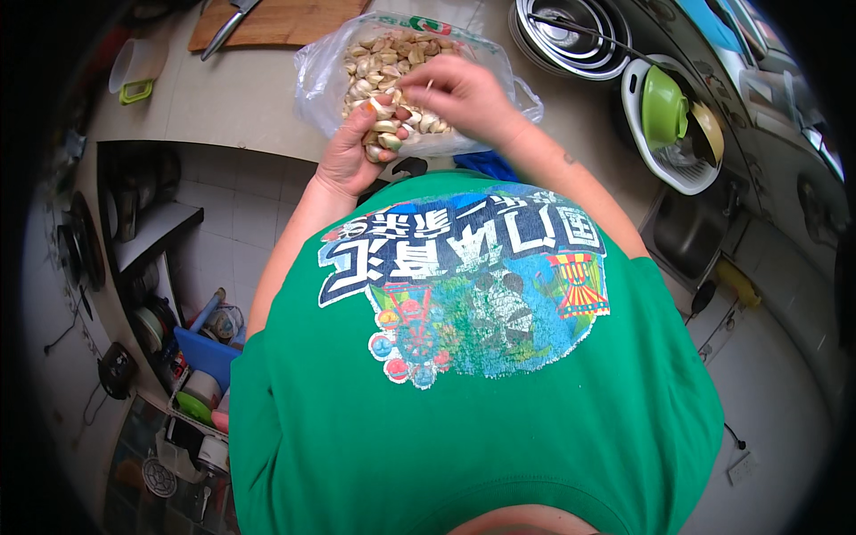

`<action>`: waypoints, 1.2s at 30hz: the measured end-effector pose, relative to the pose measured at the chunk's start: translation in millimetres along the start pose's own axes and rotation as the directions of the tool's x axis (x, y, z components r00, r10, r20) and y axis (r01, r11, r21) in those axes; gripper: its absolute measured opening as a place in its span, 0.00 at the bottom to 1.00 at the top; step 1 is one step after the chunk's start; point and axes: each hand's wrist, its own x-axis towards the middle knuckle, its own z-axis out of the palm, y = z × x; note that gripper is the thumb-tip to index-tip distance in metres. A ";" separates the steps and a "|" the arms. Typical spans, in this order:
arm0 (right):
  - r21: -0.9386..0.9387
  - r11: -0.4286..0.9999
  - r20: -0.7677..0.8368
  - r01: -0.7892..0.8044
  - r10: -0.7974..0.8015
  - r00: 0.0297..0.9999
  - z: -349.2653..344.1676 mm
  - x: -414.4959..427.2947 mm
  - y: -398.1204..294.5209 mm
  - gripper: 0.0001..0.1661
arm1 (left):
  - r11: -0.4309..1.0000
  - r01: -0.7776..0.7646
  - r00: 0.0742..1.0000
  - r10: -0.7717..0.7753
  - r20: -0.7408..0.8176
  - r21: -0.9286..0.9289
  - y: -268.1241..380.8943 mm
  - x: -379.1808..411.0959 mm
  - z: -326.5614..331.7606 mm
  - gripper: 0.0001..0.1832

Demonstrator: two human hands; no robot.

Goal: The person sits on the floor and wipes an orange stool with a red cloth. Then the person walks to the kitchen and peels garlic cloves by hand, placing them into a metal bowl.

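Before me a clear plastic bag (321,77) lies spread on the counter, its mouth wide, with a heap of unpeeled garlic cloves (394,57) inside. My left hand (349,150) is over the bag's near edge, palm up, gripping several garlic cloves (382,142) in the curled fingers. From the right, my right hand (465,97) reaches over the heap, thumb and fingers brought together just beside those cloves. A thin pale bit (429,85) shows at its fingers; blur hides whether they pinch it or a clove.
A kitchen knife (227,30) rests on a wooden cutting board (287,23) at the back left. Near it is a clear plastic container (134,63). Stacked steel bowls (568,40), a white colander (689,170) holding a green bowl (662,110), and a sink (692,231) are on the right.
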 end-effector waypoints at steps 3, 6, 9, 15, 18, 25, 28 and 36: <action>0.213 0.929 -0.124 -0.302 0.332 0.935 -22.2 3.8 20.8 0.10 | 0.996 -0.027 0.998 0.032 0.053 -0.091 2.3 -3.7 -5.1 0.17; -0.313 0.902 -0.006 -0.297 0.310 0.951 -38.4 -6.1 43.0 0.11 | 0.987 -0.029 0.992 0.048 0.115 -0.158 5.8 -5.0 -5.2 0.13; -0.520 0.830 0.358 -0.200 0.425 0.831 -27.2 -17.5 38.5 0.12 | 0.978 -0.004 0.993 0.028 0.111 -0.211 9.4 -6.2 -2.8 0.14; -0.713 0.700 0.291 -0.038 0.345 0.892 5.2 -35.6 45.5 0.09 | 0.978 -0.003 0.999 0.013 0.047 -0.210 20.8 -3.7 12.2 0.14; -0.688 0.725 0.323 -0.027 0.339 0.883 11.7 -28.0 58.3 0.08 | 0.985 -0.018 1.000 0.020 0.010 -0.172 19.6 -3.8 12.2 0.14; -0.329 0.868 -0.121 -0.371 0.351 0.928 -1.3 -3.5 78.9 0.12 | 0.987 -0.008 0.999 0.003 -0.032 -0.163 12.2 -8.7 -3.3 0.12; -0.412 0.872 0.098 -0.264 0.330 0.939 -22.3 -9.0 64.8 0.12 | 0.984 -0.013 1.000 0.013 -0.003 -0.178 9.0 -10.2 -5.3 0.12; -0.757 0.644 0.378 -0.110 0.569 0.730 -39.0 -29.3 47.3 0.08 | 0.989 -0.013 1.000 0.014 0.007 -0.150 5.0 -4.4 -10.0 0.15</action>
